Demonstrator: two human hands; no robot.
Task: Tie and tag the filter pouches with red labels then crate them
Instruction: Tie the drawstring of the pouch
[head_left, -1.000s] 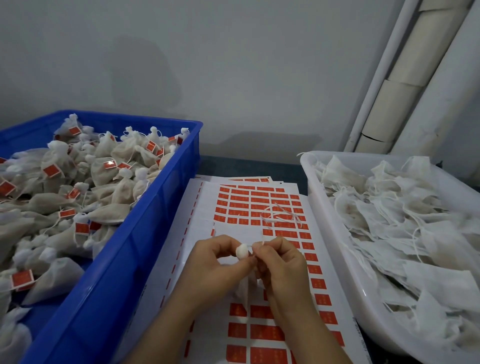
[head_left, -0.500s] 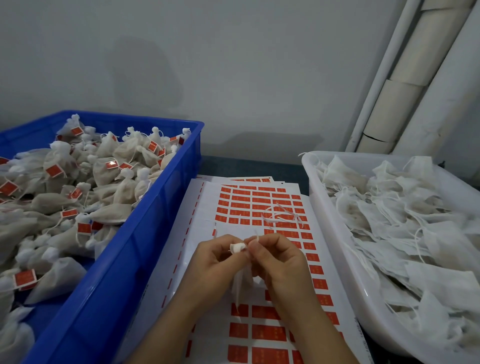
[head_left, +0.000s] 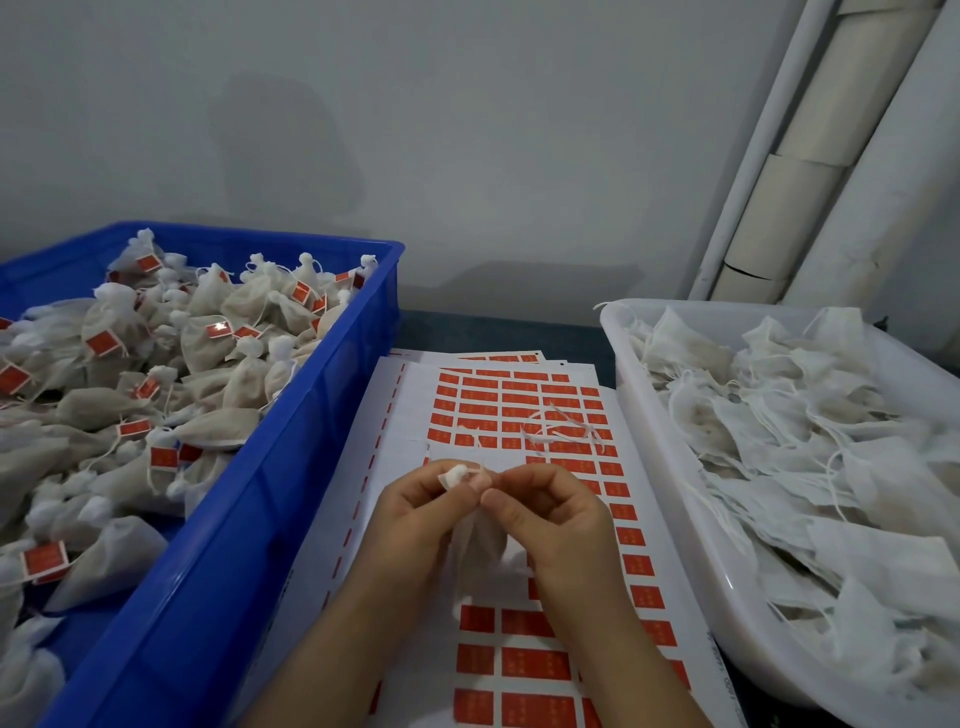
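White filter pouch (head_left: 478, 540), neck bunched, upright over red label sheet (head_left: 519, 410), beside blue crate (head_left: 249, 519).

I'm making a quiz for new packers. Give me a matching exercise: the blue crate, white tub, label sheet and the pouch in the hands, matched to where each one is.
1 blue crate
2 white tub
3 label sheet
4 held pouch

A gripped by left hand and right hand
B on the left, full of tagged pouches
C on the right, full of untagged pouches
D flat in the middle, below the hands

Pairs: 1-B, 2-C, 3-D, 4-A
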